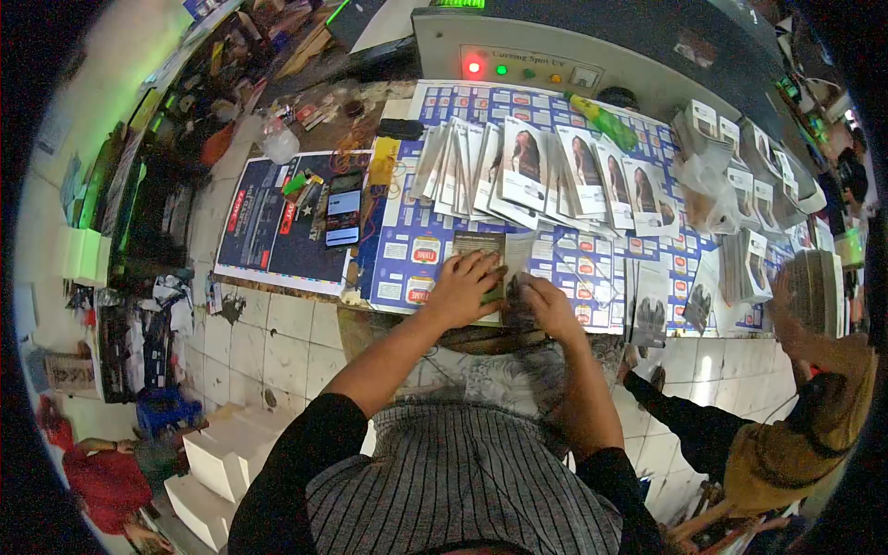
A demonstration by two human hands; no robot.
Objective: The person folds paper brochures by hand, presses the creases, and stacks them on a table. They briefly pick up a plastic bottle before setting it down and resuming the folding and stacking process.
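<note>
A small folded printed sheet (479,242) lies before me, with a brown side on the left and a pale grey side on the right. My left hand (467,289) rests on the brown side with its fingers spread. My right hand (548,307) is closed at the lower right part of the sheet, fingers bent around its edge; the fingertips are partly hidden. Just beyond my hands, a fanned row of white printed packets (524,166) with a picture of a person with long hair lies on the blue printed sheet (393,277) covering the table.
More packets (747,264) stand in stacks at the right, beside a clear plastic bag (708,194). A phone (343,215) lies on a dark poster (277,208) at the left. A machine with lit buttons (518,65) borders the back. A co-worker (795,425) is at the right.
</note>
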